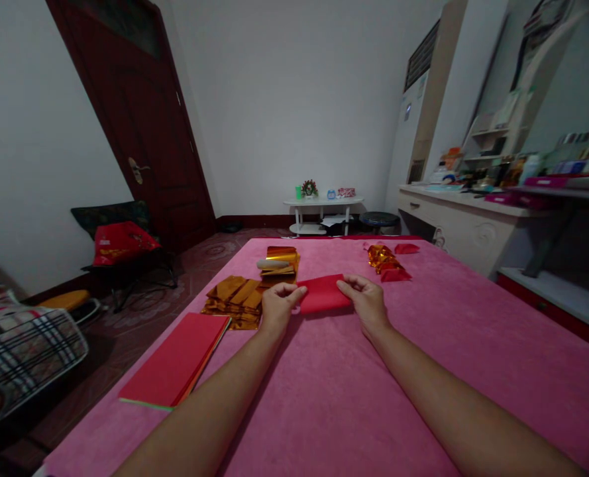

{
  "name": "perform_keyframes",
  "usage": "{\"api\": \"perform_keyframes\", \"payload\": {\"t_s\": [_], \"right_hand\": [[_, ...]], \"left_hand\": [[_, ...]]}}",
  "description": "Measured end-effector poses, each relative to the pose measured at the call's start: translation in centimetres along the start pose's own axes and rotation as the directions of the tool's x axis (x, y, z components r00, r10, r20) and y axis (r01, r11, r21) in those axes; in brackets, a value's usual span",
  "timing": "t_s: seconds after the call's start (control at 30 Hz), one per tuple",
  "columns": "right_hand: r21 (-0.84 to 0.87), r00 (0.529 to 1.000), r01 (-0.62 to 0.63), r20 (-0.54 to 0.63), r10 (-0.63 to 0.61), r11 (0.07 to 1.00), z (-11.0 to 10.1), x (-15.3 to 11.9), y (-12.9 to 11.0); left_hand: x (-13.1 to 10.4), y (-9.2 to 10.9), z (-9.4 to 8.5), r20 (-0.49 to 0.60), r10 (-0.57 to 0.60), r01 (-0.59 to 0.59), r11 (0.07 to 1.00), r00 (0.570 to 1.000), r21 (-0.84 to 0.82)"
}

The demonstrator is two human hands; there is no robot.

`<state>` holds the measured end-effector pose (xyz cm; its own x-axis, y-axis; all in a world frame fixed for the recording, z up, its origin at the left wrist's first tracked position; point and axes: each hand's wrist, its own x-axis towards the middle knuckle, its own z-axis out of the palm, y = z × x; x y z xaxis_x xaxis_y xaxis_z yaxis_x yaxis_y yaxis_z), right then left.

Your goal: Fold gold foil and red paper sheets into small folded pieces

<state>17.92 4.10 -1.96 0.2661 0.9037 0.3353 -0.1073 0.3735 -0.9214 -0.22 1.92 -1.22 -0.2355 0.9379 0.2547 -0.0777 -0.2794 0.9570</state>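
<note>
The left hand (280, 301) and right hand (364, 296) are pinching opposite edges of a small red paper (325, 293), stretching between them over the middle of a pink-covered worktop (354, 397). Gold foil sheets (237, 295) are lying just beside the left hand, with a red-topped paper stack (179, 361) nearer the viewer. Crinkled gold foil (379, 256) is sitting farther off, beyond the right hand, beside red pieces (396, 274).
</note>
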Motion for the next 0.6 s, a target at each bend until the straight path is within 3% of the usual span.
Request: {"api": "perform_keyframes", "payload": {"t_s": [0.6], "right_hand": [[-0.038,1.000,0.015,0.002,-0.015,0.999,0.12,-0.20,-0.39]], "left_hand": [[-0.09,0.33,0.13,-0.027,-0.041,0.041,0.999,0.999,-0.025]]}}
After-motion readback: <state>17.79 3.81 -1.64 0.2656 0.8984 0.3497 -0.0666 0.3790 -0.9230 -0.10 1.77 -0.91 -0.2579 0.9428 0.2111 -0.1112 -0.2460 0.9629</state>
